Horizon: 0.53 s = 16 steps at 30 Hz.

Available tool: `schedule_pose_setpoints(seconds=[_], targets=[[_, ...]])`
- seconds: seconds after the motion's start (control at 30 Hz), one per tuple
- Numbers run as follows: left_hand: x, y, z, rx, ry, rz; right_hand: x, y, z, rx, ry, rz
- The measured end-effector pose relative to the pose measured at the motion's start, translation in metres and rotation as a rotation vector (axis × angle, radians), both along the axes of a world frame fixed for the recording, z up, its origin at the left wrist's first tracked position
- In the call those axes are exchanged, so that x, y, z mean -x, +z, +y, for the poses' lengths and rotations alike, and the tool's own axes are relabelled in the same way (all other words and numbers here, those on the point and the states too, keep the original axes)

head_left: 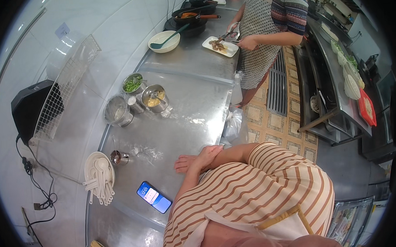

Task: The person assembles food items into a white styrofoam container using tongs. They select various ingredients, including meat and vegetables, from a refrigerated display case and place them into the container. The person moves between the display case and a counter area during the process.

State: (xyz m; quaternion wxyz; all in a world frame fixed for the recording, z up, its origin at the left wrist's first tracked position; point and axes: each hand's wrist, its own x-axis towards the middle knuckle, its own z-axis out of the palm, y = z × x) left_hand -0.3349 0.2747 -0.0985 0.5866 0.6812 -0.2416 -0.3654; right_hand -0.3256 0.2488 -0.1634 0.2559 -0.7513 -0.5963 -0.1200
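Observation:
My forearms cross at the edge of the steel worktable [183, 93]. My right hand [185, 164] lies on the tabletop, fingers spread and nothing in them. Over the right wrist rests my left hand [209, 155], its fingers stretched along the forearm and holding no object. Nearest to both is a phone [154, 197] with a lit screen, lying flat. Beyond it stand a small metal cup [119, 158] of dark sauce with a spoon and a white bowl [89, 165] heaped with white spoons. White powder [147, 154] is scattered on the steel near my right hand.
Metal pots hold chopped greens [132, 84] and yellowish food [154, 100], beside a clear tub [118, 111]. Farther along, a co-worker [265, 36] handles tongs over a white plate [221, 51]. A bowl with a green spatula [164, 41] and pans [191, 17] stand behind.

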Motion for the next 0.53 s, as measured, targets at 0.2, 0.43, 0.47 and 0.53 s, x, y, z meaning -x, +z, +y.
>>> schedule_pose_setpoints(seconds=[0.2,0.43,0.47,0.53], targets=[[-0.006,0.002,-0.008,0.001,-0.015,-0.061,-0.005,-0.008,-0.007,-0.001,-0.016,0.002],[-0.004,0.005,0.006,-0.094,0.043,-0.154,-0.005,0.047,0.040,0.868,-0.092,0.299],[-0.003,0.012,0.007,-0.144,0.021,-0.118,-0.006,0.024,0.039,0.670,-0.130,0.212],[0.027,-0.010,0.019,-0.070,0.106,-0.079,0.021,-0.021,0.059,0.711,0.106,0.145]])
